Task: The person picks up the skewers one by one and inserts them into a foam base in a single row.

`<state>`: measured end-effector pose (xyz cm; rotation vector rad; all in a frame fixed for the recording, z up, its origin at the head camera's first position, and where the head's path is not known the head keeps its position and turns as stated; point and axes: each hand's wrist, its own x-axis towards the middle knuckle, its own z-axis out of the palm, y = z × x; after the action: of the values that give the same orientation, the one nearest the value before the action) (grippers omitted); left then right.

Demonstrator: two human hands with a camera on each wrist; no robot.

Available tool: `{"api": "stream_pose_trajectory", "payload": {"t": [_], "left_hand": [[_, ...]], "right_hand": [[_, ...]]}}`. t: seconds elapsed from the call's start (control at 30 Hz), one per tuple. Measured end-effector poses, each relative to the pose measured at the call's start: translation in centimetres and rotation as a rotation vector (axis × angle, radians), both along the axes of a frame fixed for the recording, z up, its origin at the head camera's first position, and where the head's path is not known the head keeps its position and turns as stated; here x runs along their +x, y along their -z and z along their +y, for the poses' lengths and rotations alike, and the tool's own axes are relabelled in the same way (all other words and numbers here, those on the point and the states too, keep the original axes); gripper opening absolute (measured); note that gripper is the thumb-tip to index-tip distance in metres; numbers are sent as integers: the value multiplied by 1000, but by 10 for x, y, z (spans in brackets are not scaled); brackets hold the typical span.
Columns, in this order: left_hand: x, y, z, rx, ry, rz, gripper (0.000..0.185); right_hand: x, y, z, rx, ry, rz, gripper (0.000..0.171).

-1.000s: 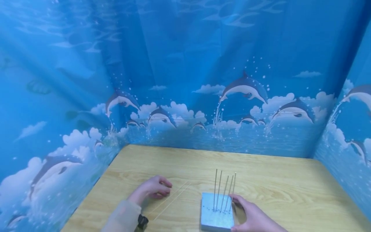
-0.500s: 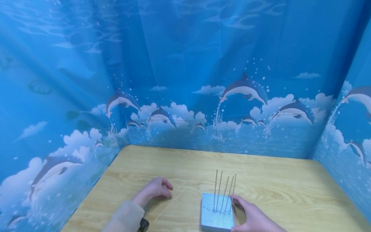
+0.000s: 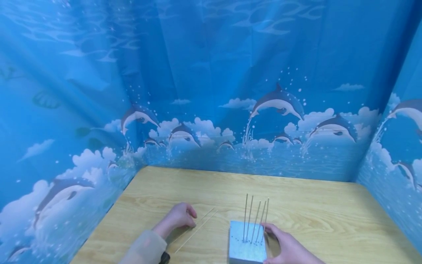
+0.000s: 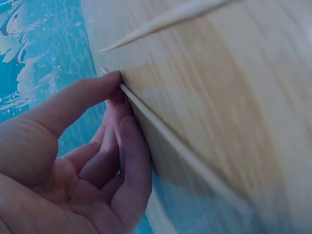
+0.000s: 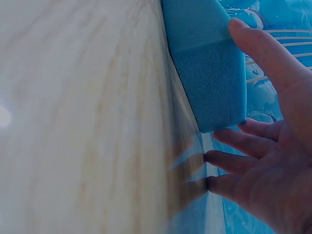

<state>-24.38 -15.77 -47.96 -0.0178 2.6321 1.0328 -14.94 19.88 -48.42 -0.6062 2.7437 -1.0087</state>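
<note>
A pale blue foam block (image 3: pixel 245 249) lies on the wooden table (image 3: pixel 313 216) near its front edge, with several thin skewers (image 3: pixel 255 218) standing upright in it. My right hand (image 3: pixel 273 242) rests against the block's right side, fingers straight and spread; in the right wrist view its thumb (image 5: pixel 258 48) lies on the block (image 5: pixel 209 63). Two more skewers (image 3: pixel 201 225) lie flat to the left. My left hand (image 3: pixel 190 217) sits curled over their far end, and in the left wrist view the thumb and fingertips (image 4: pixel 117 85) pinch one skewer (image 4: pixel 165 141) against the table.
Blue curtains printed with dolphins (image 3: pixel 280 101) close off the table at the back, left and right. The second loose skewer (image 4: pixel 165 19) lies just beyond the pinched one. Bare wood spreads behind and to the right of the block.
My left hand has drawn slightly nearer and its fingers have curled tighter onto the skewer's end. The right hand and the block have stayed put.
</note>
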Motion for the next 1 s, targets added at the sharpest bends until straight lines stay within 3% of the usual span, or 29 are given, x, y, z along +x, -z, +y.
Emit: {"api": "stream_pose_trajectory", "payload": {"t": [0.23,0.4,0.8,1.0], "left_hand": [[3,1,1,-13,-14,34,26],[2,1,-4,26,-18,5,24],[6,-16,-11,186,17,-24,20],[7,-23,-10,240,34,-21,17]], "right_hand": [[0,1,0,-4,-9,10,105],[0,1,0,-37,2,-54,106],[-2,1,0,-49,6,-87,105],[-2,1,0,-20,-4,-27,105]]}}
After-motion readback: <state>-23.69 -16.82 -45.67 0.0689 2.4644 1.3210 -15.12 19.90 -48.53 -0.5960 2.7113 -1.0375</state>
